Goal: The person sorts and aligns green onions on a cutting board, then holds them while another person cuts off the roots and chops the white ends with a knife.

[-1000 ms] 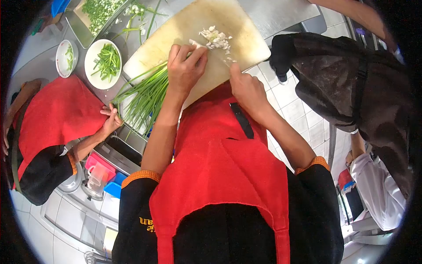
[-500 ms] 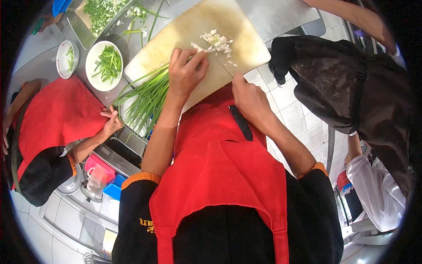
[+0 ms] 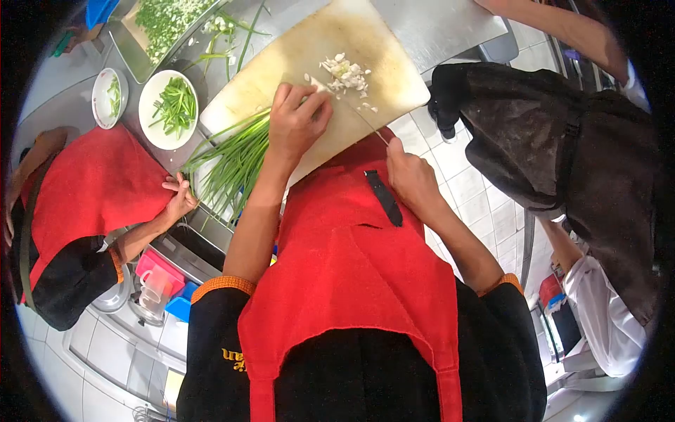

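On the pale cutting board [image 3: 261,74], my left hand [image 3: 299,126] is closed around a bunch of spring onions [image 3: 238,156]. Their long green leaves trail to the left past my wrist, and the white ends poke out by my fingertips. My right hand [image 3: 413,174], beyond the board's near right edge, is wrapped round the handle of a knife. The thin knife blade [image 3: 370,126] reaches over the board toward the white ends; it is seen nearly edge-on and the handle is hidden. Chopped white pieces [image 3: 346,74] lie in a loose pile just beyond the blade.
Left of the board stand a white bowl [image 3: 168,138] of cut greens and a smaller bowl [image 3: 104,98]. A metal tray [image 3: 132,48] holds chopped greens at upper left. A co-worker in a red apron [image 3: 98,184] is at left; another in dark clothing [image 3: 524,137] at right.
My right hand has drawn back to the right and toward me, pulling the knife away from my left hand. My left hand stays on the spring onions, nearly still.
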`<state>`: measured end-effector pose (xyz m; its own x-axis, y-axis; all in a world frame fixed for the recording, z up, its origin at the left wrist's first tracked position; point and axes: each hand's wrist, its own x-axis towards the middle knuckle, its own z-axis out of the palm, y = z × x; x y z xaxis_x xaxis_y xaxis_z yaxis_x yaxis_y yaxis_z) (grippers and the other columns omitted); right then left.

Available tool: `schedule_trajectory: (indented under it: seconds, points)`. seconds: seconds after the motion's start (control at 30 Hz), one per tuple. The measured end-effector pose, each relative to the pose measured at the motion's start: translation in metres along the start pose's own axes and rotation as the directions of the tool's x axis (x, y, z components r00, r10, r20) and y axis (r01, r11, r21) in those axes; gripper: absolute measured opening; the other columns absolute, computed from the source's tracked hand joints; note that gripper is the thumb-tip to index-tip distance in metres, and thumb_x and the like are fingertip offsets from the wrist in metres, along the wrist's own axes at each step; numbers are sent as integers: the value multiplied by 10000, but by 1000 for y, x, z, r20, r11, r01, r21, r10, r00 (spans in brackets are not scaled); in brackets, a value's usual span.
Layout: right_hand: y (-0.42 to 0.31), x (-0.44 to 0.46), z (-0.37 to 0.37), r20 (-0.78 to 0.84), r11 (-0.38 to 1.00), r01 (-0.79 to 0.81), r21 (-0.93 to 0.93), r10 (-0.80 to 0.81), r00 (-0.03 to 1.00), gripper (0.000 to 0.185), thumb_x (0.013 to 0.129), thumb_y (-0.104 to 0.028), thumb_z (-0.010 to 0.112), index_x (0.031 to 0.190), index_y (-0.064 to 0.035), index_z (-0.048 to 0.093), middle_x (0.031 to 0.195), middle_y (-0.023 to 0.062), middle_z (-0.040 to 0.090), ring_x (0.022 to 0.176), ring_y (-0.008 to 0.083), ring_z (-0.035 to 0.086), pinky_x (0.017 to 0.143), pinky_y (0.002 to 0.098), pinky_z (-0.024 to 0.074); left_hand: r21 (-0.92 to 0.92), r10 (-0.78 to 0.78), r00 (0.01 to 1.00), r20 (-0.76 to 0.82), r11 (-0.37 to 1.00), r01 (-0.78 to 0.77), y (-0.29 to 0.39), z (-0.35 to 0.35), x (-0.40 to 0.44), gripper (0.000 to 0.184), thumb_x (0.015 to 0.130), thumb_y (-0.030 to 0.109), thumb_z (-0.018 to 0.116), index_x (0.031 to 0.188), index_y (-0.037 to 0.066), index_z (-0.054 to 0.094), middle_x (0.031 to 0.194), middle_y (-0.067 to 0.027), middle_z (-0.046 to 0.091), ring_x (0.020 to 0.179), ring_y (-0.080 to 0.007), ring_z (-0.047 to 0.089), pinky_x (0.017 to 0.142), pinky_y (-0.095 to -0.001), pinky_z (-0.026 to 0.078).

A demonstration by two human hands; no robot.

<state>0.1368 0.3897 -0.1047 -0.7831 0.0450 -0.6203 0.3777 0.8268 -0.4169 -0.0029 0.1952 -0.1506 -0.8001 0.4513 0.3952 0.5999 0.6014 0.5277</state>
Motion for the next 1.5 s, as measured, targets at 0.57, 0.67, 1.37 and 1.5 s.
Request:
schedule_trajectory:
  seconds: [0.57,0.67,1.37,1.5]
  points:
    - [-23,27,-18,-98,988,156,-3,-156,983,131,939,-162,479,976,-46,431,643,253,613,625,481,623,565,593,500,-87,44,988,147,996,-32,6,-16,-16,228,670,0,749,879,77,703,923,-67,622,896,-265,609,762,-360,529]
    - [-22,27,-12,-146,985,171,36,-164,976,128,950,-163,472,971,-44,430,637,249,610,625,480,622,563,590,502,-47,28,991,131,999,-22,5,-17,-12,217,675,-8,742,869,77,696,928,-78,619,885,-272,606,751,-360,526]
    - [-27,95,-41,-648,952,300,-55,-262,715,359,798,-70,629,1138,29,569,1064,217,557,990,396,502,852,487,445,-259,-135,932,336,938,230,-11,-4,65,249,801,2,682,1050,23,683,962,-138,671,863,-303,663,778,-371,541]
    - [-42,88,-44,-671,963,259,-79,-243,701,342,795,-53,625,1134,-12,601,1049,173,545,982,357,481,839,484,421,-408,-355,849,391,760,505,-16,-11,67,307,857,-42,636,1157,17,642,1022,-101,672,971,-181,662,799,-286,563]
